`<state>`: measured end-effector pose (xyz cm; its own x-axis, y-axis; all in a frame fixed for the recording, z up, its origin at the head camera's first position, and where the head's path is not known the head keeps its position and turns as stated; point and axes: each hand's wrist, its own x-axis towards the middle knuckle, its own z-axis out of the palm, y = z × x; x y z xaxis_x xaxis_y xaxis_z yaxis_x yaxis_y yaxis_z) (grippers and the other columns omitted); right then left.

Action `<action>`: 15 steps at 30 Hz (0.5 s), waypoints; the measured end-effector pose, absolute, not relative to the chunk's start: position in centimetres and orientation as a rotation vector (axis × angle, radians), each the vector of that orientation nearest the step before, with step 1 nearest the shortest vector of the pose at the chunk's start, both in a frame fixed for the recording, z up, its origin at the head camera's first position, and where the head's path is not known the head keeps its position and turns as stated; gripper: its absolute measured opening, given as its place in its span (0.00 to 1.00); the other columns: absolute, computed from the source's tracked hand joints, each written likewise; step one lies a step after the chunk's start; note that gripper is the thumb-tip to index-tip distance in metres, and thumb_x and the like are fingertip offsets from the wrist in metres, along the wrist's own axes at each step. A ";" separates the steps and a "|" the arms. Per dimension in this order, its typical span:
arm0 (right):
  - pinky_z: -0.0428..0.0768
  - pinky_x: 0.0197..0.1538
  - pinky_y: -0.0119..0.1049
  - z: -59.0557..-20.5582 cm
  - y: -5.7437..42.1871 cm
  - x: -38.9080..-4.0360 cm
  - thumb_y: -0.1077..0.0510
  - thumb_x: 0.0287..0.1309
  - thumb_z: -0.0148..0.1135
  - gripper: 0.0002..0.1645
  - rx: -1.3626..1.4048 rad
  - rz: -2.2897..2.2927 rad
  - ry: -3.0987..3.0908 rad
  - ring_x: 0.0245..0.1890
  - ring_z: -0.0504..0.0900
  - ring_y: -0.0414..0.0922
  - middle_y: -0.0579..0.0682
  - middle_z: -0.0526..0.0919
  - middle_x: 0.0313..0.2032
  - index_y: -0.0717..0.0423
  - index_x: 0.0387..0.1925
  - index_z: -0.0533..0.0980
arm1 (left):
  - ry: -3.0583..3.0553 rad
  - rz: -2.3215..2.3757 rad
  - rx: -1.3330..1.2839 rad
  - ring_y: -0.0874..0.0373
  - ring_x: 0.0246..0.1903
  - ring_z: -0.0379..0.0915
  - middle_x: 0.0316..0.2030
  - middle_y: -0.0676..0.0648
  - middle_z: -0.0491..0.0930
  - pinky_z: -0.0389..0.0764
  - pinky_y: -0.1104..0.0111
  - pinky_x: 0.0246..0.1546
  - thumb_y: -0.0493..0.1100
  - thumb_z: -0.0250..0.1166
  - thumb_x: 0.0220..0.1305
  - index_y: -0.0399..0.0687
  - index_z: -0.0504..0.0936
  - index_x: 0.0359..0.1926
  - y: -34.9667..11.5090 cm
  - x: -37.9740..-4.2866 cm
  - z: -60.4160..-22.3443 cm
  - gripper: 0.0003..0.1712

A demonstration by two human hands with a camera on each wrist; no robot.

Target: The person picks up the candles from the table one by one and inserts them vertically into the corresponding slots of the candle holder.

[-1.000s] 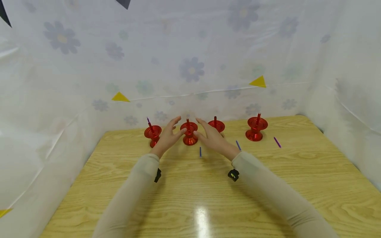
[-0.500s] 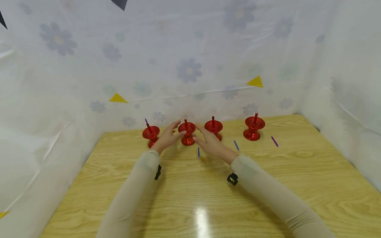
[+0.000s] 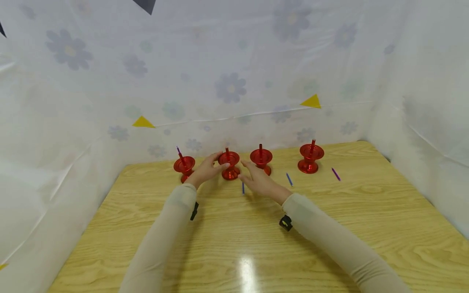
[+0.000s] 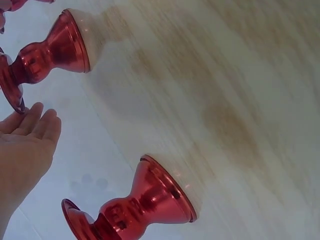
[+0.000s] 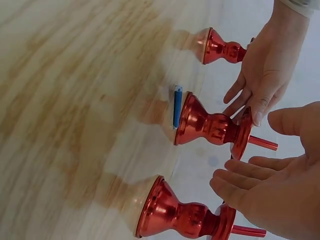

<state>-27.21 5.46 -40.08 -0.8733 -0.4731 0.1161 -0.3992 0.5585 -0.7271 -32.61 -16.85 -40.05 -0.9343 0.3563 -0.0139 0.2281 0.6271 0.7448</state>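
In the head view, several shiny red candle holders stand in a row. The second from the left, a red candle holder (image 3: 231, 173), stands between my two hands. My left hand (image 3: 205, 173) is at its left, thumb and fingertips at the upper dish; whether they touch is unclear. To its right, my right hand (image 3: 261, 182) is apart from it with spread, relaxed fingers, in front of the third holder (image 3: 264, 156). A thin blue candle (image 5: 177, 107) lies beside the middle holder's base in the right wrist view. A purple candle (image 3: 178, 149) pokes from the leftmost holder (image 3: 184, 163).
Another blue candle (image 3: 289, 179) and a purple candle (image 3: 336, 174) lie on the wooden table (image 3: 220, 244) at the right. The rightmost holder (image 3: 308, 166) stands near them. A white flowered sheet (image 3: 234, 61) encloses the back and sides.
My left hand's fingers have closed in toward the second holder's dish. My right hand has dropped slightly, uncovering more of the third holder. The head view has shifted a little.
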 end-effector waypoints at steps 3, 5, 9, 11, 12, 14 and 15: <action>0.63 0.66 0.54 -40.5 5.4 -27.4 0.51 0.72 0.49 0.37 -0.714 -1.154 2.676 0.67 0.64 0.58 0.63 0.60 0.69 0.66 0.72 0.52 | 2.698 1.170 0.469 0.41 0.69 0.53 0.71 0.37 0.56 0.58 0.48 0.67 0.53 0.58 0.70 0.39 0.54 0.73 -16.8 -32.6 -39.9 0.40; 0.63 0.66 0.53 -40.9 5.2 -27.6 0.51 0.72 0.49 0.37 -0.692 -1.099 2.677 0.66 0.64 0.58 0.63 0.60 0.69 0.66 0.72 0.52 | 2.704 1.156 0.454 0.41 0.69 0.53 0.70 0.38 0.57 0.58 0.48 0.66 0.54 0.58 0.69 0.39 0.55 0.73 -16.8 -32.6 -39.9 0.41; 0.67 0.64 0.51 -41.4 4.9 -28.0 0.53 0.71 0.51 0.37 -0.675 -1.017 2.678 0.61 0.72 0.56 0.64 0.67 0.65 0.66 0.72 0.53 | 2.711 1.140 0.445 0.42 0.70 0.51 0.70 0.38 0.57 0.56 0.48 0.67 0.55 0.58 0.69 0.40 0.56 0.73 -16.7 -32.4 -39.8 0.40; 0.69 0.63 0.50 -41.4 4.8 -28.2 0.54 0.70 0.53 0.37 -0.688 -0.978 2.683 0.57 0.75 0.54 0.64 0.69 0.63 0.67 0.71 0.53 | 2.718 1.130 0.452 0.42 0.70 0.51 0.70 0.38 0.57 0.56 0.48 0.67 0.55 0.58 0.69 0.39 0.56 0.72 -16.7 -32.4 -39.7 0.40; 0.69 0.63 0.50 -41.5 4.7 -28.2 0.54 0.70 0.53 0.37 -0.701 -0.958 2.687 0.55 0.76 0.52 0.64 0.70 0.62 0.67 0.71 0.54 | 2.722 1.127 0.458 0.42 0.70 0.51 0.70 0.38 0.57 0.56 0.48 0.68 0.55 0.58 0.69 0.39 0.56 0.72 -16.7 -32.4 -39.7 0.40; 0.70 0.62 0.49 -41.5 4.6 -28.4 0.55 0.69 0.54 0.36 -0.726 -0.909 2.693 0.54 0.78 0.51 0.64 0.71 0.61 0.68 0.70 0.55 | 2.731 1.115 0.467 0.42 0.70 0.51 0.70 0.37 0.58 0.55 0.48 0.68 0.54 0.58 0.69 0.38 0.56 0.72 -16.7 -32.4 -39.6 0.40; 0.71 0.61 0.48 -41.5 4.5 -28.4 0.55 0.69 0.54 0.36 -0.736 -0.880 2.698 0.51 0.78 0.51 0.63 0.73 0.60 0.68 0.70 0.56 | 2.735 1.110 0.467 0.42 0.70 0.51 0.70 0.37 0.58 0.55 0.49 0.68 0.54 0.58 0.69 0.38 0.56 0.72 -16.7 -32.4 -39.6 0.40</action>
